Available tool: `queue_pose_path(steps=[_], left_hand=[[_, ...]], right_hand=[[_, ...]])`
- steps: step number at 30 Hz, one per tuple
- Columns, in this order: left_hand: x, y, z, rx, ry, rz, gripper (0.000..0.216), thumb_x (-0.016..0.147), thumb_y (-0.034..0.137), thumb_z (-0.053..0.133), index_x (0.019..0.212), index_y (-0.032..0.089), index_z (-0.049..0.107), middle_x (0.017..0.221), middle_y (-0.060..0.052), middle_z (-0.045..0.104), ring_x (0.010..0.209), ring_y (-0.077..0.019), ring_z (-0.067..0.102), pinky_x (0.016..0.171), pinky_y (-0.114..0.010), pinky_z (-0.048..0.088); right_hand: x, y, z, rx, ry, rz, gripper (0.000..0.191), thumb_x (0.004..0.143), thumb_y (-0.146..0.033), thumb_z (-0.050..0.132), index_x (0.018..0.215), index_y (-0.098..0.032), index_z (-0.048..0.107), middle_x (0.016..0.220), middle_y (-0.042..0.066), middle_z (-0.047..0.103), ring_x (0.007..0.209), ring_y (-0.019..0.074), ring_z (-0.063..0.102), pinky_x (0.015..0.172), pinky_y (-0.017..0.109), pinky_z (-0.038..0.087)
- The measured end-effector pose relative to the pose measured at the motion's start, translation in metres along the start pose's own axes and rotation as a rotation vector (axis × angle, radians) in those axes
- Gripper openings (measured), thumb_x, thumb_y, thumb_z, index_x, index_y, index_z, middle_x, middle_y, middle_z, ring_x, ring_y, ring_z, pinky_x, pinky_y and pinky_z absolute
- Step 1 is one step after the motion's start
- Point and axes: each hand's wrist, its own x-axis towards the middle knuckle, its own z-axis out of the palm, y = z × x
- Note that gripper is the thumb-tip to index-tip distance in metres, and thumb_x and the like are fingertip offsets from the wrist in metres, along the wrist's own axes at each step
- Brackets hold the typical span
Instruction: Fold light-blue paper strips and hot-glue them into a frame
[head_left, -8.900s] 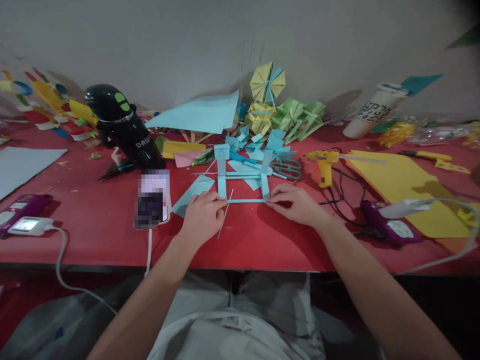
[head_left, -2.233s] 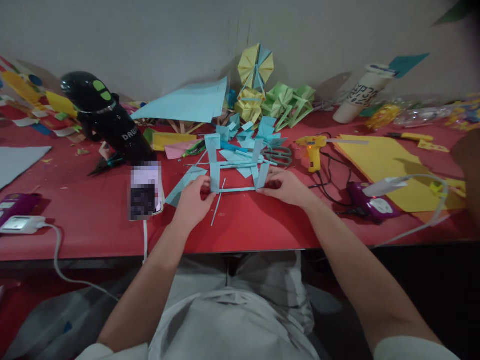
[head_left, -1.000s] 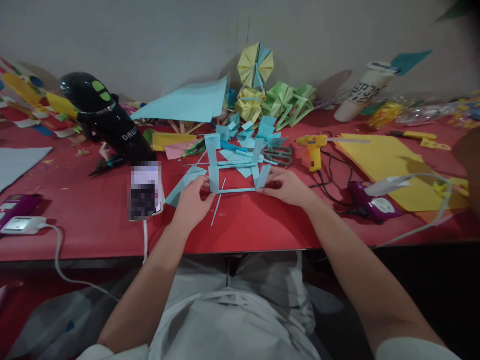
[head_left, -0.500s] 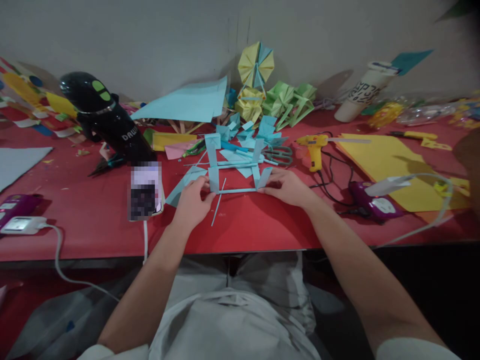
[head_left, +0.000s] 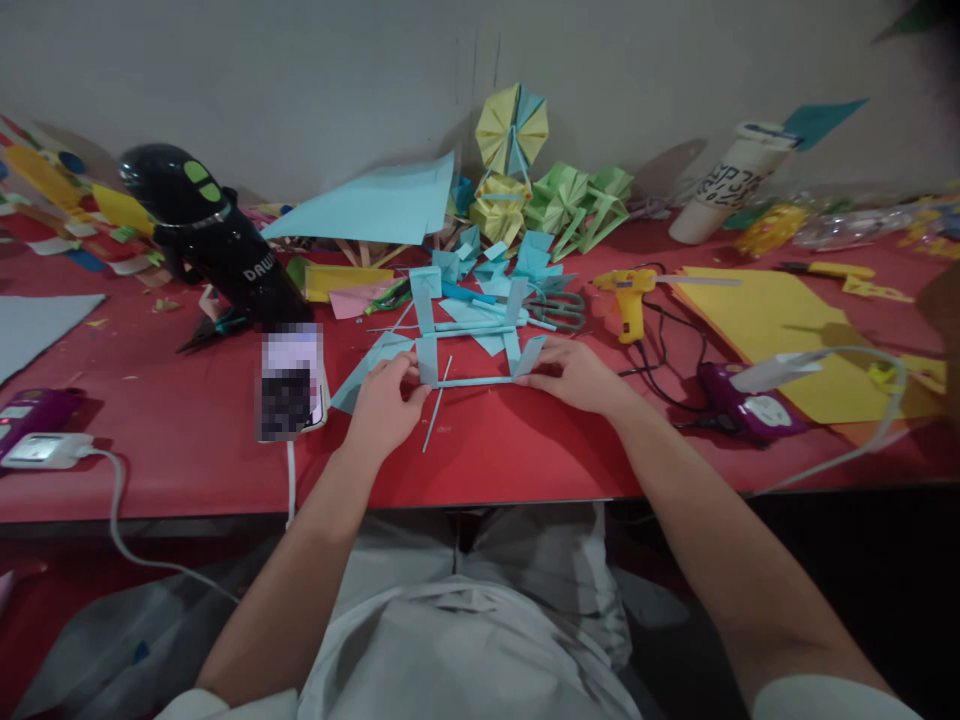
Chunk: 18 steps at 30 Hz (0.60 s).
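Note:
A light-blue paper frame of folded uprights and thin rolled bars stands on the red tabletop in front of me. My left hand pinches its near left corner between thumb and fingers. At the near right corner, my right hand grips the folded paper the same way. A thin paper stick lies slanted beside the left corner, partly under the near bar. Behind the frame are cut blue paper pieces and scissors with grey handles.
A yellow glue gun with a black cord lies to the right, near yellow paper sheets and a purple power strip. On the left are a phone on a cable and a black bottle. Folded paper fans stand against the wall.

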Motion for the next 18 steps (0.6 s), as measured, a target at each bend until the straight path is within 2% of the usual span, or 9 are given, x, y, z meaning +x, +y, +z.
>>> queue_pose_path(steps=[12,18], left_hand=[[-0.0002,-0.0020,0.0011,-0.003,0.023,0.021,0.025,0.075,0.016,0.071,0.097,0.023,0.061,0.090,-0.003,0.067,0.089,-0.0214,0.067,0.087,-0.040,0.057],[0.0001,-0.0010,0.0010,-0.001,0.019,0.003,0.026,0.075,0.015,0.073,0.097,0.023,0.061,0.089,-0.003,0.067,0.091,-0.0220,0.067,0.090,-0.041,0.056]], right_hand=[[-0.0004,-0.0015,0.0007,0.001,0.014,0.009,0.025,0.084,-0.045,0.069,0.073,-0.023,0.073,0.086,0.005,0.068,0.081,0.0209,0.065,0.078,0.039,0.053],[-0.0007,-0.0025,0.0011,0.028,0.018,0.031,0.022,0.083,-0.043,0.070,0.073,-0.023,0.073,0.086,0.004,0.069,0.079,0.0202,0.065,0.074,0.037,0.053]])
